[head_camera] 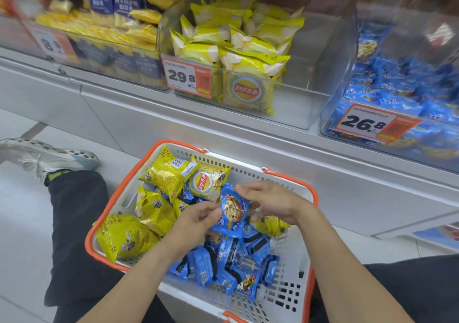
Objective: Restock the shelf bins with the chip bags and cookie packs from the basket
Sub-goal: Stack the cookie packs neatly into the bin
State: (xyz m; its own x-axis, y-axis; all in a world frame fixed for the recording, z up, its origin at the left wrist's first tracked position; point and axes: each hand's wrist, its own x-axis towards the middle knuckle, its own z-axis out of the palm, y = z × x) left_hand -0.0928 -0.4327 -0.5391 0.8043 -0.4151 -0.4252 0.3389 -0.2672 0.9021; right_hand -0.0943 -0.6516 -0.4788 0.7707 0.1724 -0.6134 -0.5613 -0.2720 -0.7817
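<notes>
Fingers (pixel 211 211) of the left hand (pixel 196 223) pinch a blue cookie pack (pixel 233 211), upright above the basket (pixel 285 285). Right hand (pixel 270 203) curls at the pack's other edge, seemingly gripping too. Its bin (pixel 367 149) of blue packs lies up and rightward, nearer the right hand.

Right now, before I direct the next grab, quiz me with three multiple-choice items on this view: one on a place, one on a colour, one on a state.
1. The bin of yellow chip bags carries which price tag?
A 29.8
B 26.8
C 12.5

2. The basket has handles of which colour?
A green
B orange
C black

3. The left hand is
A resting on the floor
B pinching a blue cookie pack
C gripping a basket handle

Key: 1 A, the 29.8 tag fronts that bin; 2 B, orange handles; 3 B, fingers pinch the pack's edge.
</notes>
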